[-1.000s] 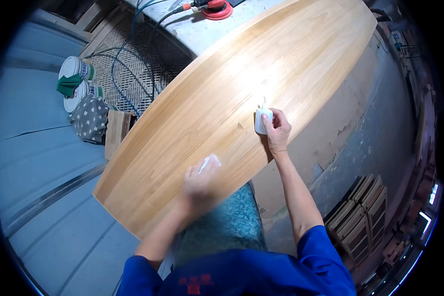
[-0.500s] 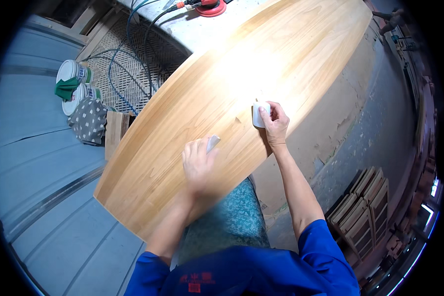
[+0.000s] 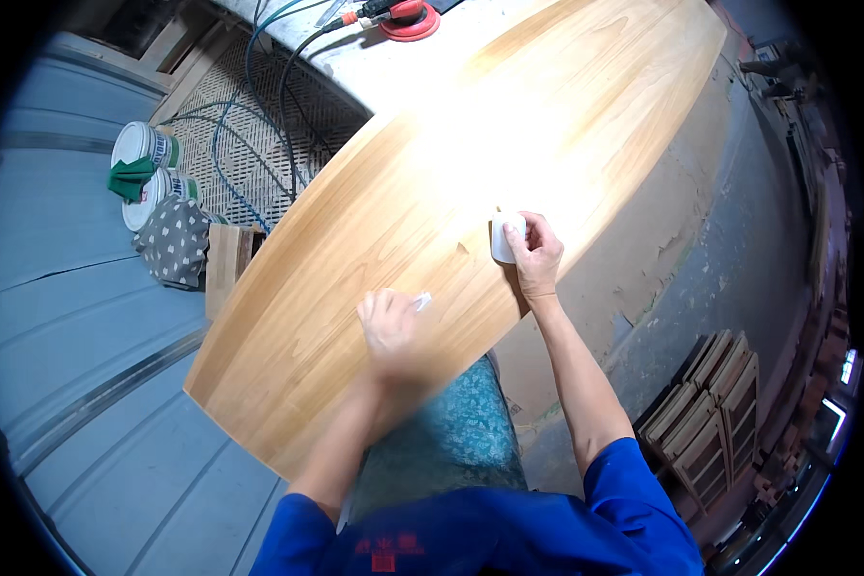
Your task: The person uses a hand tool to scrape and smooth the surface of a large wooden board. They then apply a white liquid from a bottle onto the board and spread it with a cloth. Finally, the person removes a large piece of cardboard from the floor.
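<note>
A long oval board of light wood (image 3: pixel 374 240) lies across the middle of the view. My left hand (image 3: pixel 386 324) presses flat on it near the front edge, blurred, with a small pale piece (image 3: pixel 420 301), perhaps cloth or paper, under the fingers. My right hand (image 3: pixel 536 252) rests on the board's right edge and grips a small white bottle (image 3: pixel 502 237). A teal patterned cloth (image 3: pixel 451 432) shows beneath the board in front of my body.
A red-orange sander (image 3: pixel 405 15) with hoses lies on the bench at the top. Two white tins (image 3: pixel 144 163) with a green rag and a dotted grey cloth (image 3: pixel 173 240) stand at left by a metal grate. Stacked wooden frames (image 3: pixel 710 413) sit at lower right.
My left hand has moved along the board with the pale piece, first away from me, then back toward the right. My right hand has stayed put with the bottle.
</note>
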The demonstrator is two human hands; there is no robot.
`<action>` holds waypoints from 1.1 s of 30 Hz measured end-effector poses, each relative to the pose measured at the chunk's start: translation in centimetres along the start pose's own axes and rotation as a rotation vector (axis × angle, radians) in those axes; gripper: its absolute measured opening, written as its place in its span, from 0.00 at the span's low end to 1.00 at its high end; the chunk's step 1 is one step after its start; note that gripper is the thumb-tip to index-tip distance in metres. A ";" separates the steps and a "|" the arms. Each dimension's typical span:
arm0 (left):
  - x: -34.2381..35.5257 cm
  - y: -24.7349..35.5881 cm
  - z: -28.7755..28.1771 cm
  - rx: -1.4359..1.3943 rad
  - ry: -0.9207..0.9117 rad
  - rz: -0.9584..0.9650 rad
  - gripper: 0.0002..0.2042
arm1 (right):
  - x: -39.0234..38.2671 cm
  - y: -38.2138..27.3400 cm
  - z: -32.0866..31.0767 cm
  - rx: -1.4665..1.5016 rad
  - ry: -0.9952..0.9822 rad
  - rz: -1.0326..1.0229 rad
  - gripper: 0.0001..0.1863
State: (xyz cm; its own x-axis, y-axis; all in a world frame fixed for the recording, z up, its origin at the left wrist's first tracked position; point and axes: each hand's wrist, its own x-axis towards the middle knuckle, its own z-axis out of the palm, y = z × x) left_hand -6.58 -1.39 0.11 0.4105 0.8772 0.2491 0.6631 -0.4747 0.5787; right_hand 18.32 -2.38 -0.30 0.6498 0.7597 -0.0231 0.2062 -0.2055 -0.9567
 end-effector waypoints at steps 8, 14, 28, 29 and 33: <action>2.9 0.9 1.9 -0.065 0.051 0.029 0.03 | 0.0 -0.8 0.1 -0.023 -0.016 -0.061 0.12; 2.2 1.5 2.3 -0.040 0.042 -0.024 0.04 | -0.4 1.0 0.1 0.041 -0.029 -0.016 0.12; -2.1 -1.2 -3.2 -0.038 0.019 0.005 0.06 | -2.1 -2.3 -1.2 0.282 -0.257 0.196 0.12; -2.2 -1.1 -3.1 -0.048 0.023 -0.001 0.06 | -3.2 -2.1 -1.6 0.238 -0.319 0.293 0.14; -2.0 -1.3 -3.3 -0.056 0.035 0.018 0.06 | -6.3 -4.2 -1.3 -0.172 -0.485 0.317 0.16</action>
State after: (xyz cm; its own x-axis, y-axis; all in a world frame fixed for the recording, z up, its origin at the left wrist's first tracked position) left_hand -10.37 -2.24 1.42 0.3995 0.8708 0.2864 0.6193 -0.4868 0.6161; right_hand 14.25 -7.09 4.28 0.2998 0.8317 -0.4674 0.1987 -0.5336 -0.8221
